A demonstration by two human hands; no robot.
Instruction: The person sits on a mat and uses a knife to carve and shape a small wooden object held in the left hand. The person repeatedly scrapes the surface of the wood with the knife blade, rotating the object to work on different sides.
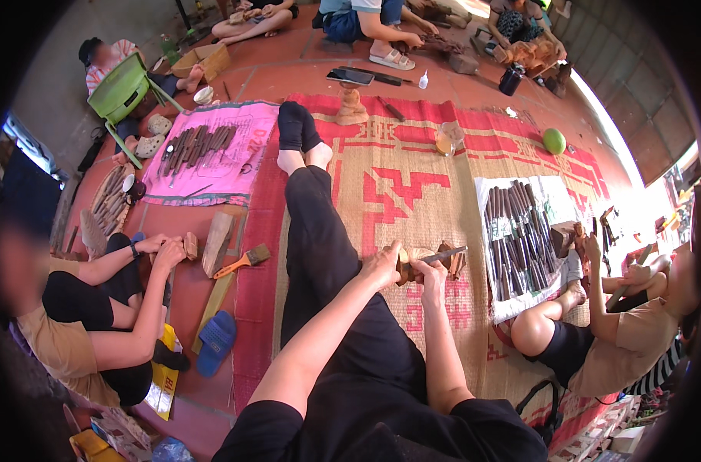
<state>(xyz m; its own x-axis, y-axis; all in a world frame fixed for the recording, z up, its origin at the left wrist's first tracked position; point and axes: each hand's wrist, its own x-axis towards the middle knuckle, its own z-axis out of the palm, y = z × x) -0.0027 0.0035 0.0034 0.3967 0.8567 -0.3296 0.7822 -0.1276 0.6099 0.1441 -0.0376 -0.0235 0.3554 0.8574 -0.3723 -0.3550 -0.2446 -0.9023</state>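
Note:
Over my lap, my left hand is closed round one end of a small brown wooden carving. At its other side, my right hand is closed on a narrow hand tool, whose flat grey metal blade points up and to the right. Its handle is hidden in my fingers, so I cannot tell whether it is a file or a chisel. Fingers cover much of the carving. Just right of my right hand lies a darker brown carved wooden piece, partly behind the blade.
A red and straw mat lies under my legs. Rows of carving tools rest on a white sheet at right, others on pink plastic at left. A brush and wood block lie left. Co-workers sit on both sides and ahead.

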